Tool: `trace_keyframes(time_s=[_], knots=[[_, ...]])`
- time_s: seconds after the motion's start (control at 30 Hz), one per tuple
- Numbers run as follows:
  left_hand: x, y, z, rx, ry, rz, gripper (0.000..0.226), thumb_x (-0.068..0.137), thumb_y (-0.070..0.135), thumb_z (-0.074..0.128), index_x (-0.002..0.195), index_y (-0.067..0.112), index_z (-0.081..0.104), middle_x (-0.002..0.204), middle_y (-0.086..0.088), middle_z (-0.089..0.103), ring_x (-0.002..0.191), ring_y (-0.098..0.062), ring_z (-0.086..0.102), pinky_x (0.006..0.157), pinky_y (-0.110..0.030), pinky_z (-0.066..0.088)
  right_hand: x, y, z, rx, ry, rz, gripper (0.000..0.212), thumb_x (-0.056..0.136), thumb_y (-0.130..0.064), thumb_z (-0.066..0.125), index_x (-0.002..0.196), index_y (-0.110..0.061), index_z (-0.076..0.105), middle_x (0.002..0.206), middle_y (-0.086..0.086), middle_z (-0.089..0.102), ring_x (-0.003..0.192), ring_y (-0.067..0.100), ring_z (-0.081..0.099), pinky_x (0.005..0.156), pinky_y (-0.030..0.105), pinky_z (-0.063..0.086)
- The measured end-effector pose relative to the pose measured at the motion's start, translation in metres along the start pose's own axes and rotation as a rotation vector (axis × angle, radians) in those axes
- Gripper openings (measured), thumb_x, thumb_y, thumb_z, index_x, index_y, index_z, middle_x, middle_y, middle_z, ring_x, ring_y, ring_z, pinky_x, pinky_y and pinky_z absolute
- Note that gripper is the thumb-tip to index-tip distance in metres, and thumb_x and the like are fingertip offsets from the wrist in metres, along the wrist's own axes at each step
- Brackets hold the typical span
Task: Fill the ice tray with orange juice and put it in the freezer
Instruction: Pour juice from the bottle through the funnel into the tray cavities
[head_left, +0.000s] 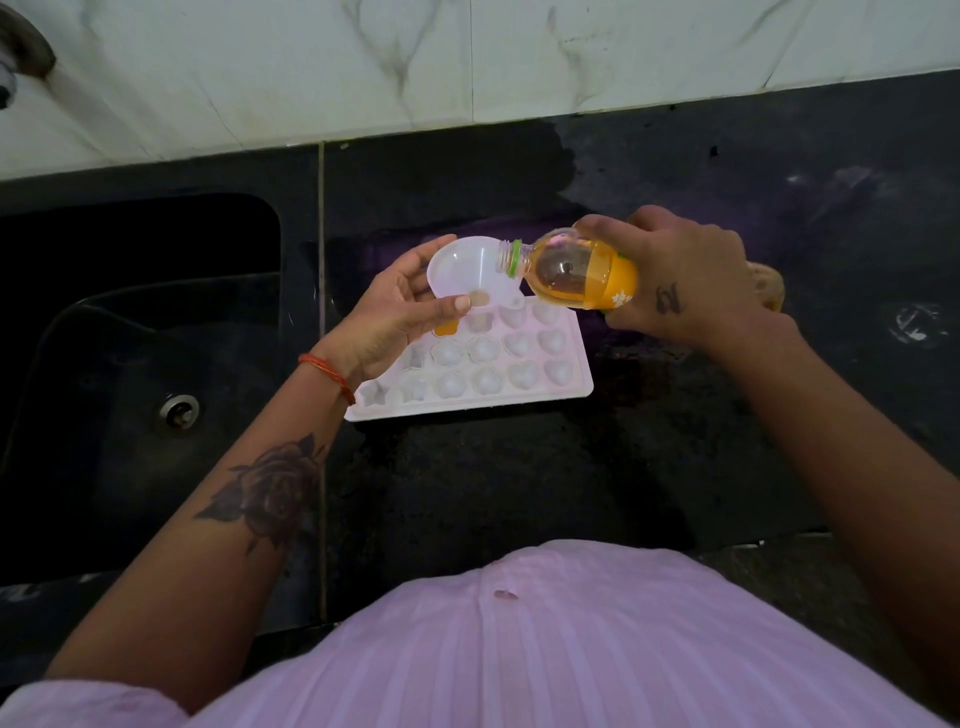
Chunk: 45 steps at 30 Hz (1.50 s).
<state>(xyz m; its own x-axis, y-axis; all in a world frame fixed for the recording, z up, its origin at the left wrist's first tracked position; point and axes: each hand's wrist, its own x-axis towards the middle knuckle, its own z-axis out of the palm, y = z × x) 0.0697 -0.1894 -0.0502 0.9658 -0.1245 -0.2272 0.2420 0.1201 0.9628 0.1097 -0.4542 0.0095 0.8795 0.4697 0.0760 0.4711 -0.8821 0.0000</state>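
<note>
Ice tray (524, 387): white, with shaped cavities, lying flat on the dark desk (493, 493) at the centre of the frame, just right of the sink; your left hand covers its upper left corner.
Filled cavity (447, 327): one cell in the tray's upper left holds orange liquid; the other visible cells look pale and unfilled.
Funnel (467, 265): translucent white, held over the tray's upper left part, its wide mouth tilted toward the bottle.
Bottle (576, 270): clear plastic, uncapped, with a green neck ring and an orange label; you hold it tipped on its side, its mouth at the funnel's rim, orange juice pooled along its lower side.
Left grip (400, 306): your left hand is closed around the funnel, thumb across its lower wall, fingers behind its rim.
Right grip (680, 280): your right hand is wrapped around the bottle's base end, right of centre.
Wristband (330, 374): red thread on your left wrist.
Sink (130, 364): dark basin with a metal drain, at the left of the frame.
Wall (467, 62): pale marbled tile across the top.
</note>
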Motion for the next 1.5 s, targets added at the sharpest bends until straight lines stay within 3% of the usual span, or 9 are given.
trace_keyframes(time_s=[0.27,0.97,1.1,1.27,1.5], knots=[[0.002,-0.001,-0.001,0.033,0.019,-0.004,0.066,0.075,0.002,0.069,0.134,0.019,0.045,0.114,0.004,0.063,0.102,-0.01,0.067,0.076,-0.025,0.057,0.002,-0.002,-0.003,-0.028,0.012,-0.019,0.079,0.07,-0.04,0.074,0.138,-0.035,0.034,0.115,0.013,0.054,0.091,0.037,0.057,0.067,0.037,0.031],[0.006,0.006,0.008,0.011,-0.011,0.004,0.076,0.065,0.011,0.073,0.135,0.018,0.045,0.115,0.005,0.063,0.105,-0.013,0.066,0.081,-0.027,0.057,-0.009,0.006,0.0,0.15,0.025,0.069,0.085,0.061,-0.041,0.079,0.135,-0.035,0.036,0.114,0.007,0.056,0.096,0.033,0.056,0.071,0.035,0.035],[0.01,0.006,0.016,0.009,-0.028,0.007,0.077,0.066,0.011,0.073,0.137,0.016,0.043,0.112,0.008,0.067,0.103,-0.013,0.067,0.085,-0.029,0.056,-0.015,0.01,-0.001,0.139,0.022,0.095,0.086,0.062,-0.04,0.079,0.135,-0.036,0.035,0.114,0.008,0.056,0.096,0.033,0.056,0.072,0.036,0.036],[0.016,0.002,0.024,0.014,-0.043,0.003,0.077,0.065,0.01,0.073,0.136,0.016,0.043,0.103,0.011,0.072,0.1,-0.012,0.069,0.08,-0.027,0.057,-0.019,0.016,-0.003,0.087,0.019,0.105,0.085,0.062,-0.039,0.078,0.135,-0.037,0.034,0.113,0.008,0.055,0.092,0.035,0.057,0.07,0.036,0.032],[0.021,-0.002,0.028,0.059,-0.054,0.005,0.077,0.066,0.015,0.075,0.136,0.019,0.043,0.105,0.011,0.072,0.1,-0.014,0.068,0.078,-0.034,0.058,-0.018,0.022,-0.005,0.0,0.002,0.104,0.084,0.065,-0.039,0.076,0.137,-0.037,0.033,0.115,0.011,0.053,0.092,0.037,0.056,0.068,0.037,0.031]])
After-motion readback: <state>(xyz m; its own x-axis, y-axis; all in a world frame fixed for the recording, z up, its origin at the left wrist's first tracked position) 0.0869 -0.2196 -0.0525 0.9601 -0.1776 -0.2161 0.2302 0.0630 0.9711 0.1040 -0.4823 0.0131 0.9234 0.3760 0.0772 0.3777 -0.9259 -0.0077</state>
